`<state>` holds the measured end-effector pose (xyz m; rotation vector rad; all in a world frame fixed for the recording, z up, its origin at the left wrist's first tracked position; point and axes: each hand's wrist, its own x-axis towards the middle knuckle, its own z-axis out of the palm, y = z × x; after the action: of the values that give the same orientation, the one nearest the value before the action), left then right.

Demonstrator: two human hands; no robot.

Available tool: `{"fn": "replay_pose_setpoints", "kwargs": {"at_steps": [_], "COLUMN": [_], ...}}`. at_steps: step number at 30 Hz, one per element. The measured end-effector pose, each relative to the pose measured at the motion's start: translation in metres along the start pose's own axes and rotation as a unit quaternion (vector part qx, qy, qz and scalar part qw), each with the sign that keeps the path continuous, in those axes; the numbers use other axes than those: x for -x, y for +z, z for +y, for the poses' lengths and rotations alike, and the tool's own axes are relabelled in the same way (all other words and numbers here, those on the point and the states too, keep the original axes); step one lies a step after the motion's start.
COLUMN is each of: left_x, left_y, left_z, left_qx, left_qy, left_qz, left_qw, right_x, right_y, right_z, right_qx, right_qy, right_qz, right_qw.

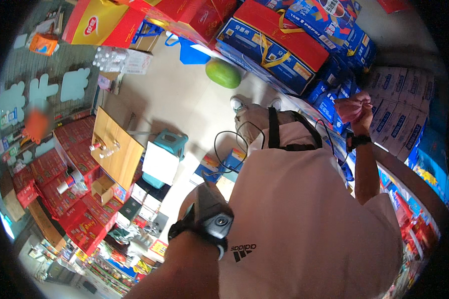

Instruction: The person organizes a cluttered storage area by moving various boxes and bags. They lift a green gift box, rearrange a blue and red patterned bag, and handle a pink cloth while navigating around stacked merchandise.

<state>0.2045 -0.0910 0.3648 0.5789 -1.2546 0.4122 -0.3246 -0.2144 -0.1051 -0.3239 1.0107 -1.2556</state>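
Observation:
My right hand [361,112] is shut on a crumpled pink cloth [348,108]. It is held over the stacked drink cartons at the right, and a black band circles that wrist. My left hand [187,203] is lower left of centre, mostly hidden behind a grey wrist-mounted camera [215,220] on a black strap; whether it holds anything cannot be seen. Past my feet, a green watermelon [223,73] lies on the floor beside a row of gift boxes. A red and blue gift box [273,45] with yellow ribbon handles stands nearest my right hand's side.
At the left stand a wooden tabletop [116,145] with small bottles, a teal stool [170,144] with a white sheet, and stacked red cartons [75,175]. Bottled water [110,59] is at the upper left. Brown-wrapped packs [396,108] stand at the right. A black cable [215,144] loops near my legs.

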Motion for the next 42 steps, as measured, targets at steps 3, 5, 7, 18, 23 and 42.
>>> {"fn": "replay_pose_setpoints", "kwargs": {"at_steps": [3,5,7,18,23,42], "left_x": [0.014,0.015,0.015,-0.012,-0.022,-0.021], "left_y": [0.008,0.007,-0.003,-0.105,-0.147,-0.170], "left_z": [-0.021,-0.030,-0.041,-0.116,-0.139,-0.147], "left_qx": [-0.034,0.065,0.127,0.140,0.119,0.178], "left_qy": [0.121,0.093,0.067,-0.047,-0.070,-0.086], "left_qz": [0.163,0.145,0.128,0.000,-0.043,-0.037], "left_qw": [0.979,0.983,0.981,0.989,0.989,0.980], "right_x": [0.051,0.075,0.102,0.172,0.195,0.192], "right_y": [0.055,0.089,0.130,0.155,0.163,0.211], "right_z": [0.005,0.009,0.017,0.177,0.215,0.219], "right_qx": [-0.001,-0.040,-0.001,-0.133,-0.142,-0.122], "right_qy": [-0.030,-0.012,-0.021,0.031,0.049,0.052], "right_qz": [0.072,-0.111,-0.052,0.130,0.166,0.194], "right_qw": [0.997,0.993,0.998,0.982,0.975,0.972]}}
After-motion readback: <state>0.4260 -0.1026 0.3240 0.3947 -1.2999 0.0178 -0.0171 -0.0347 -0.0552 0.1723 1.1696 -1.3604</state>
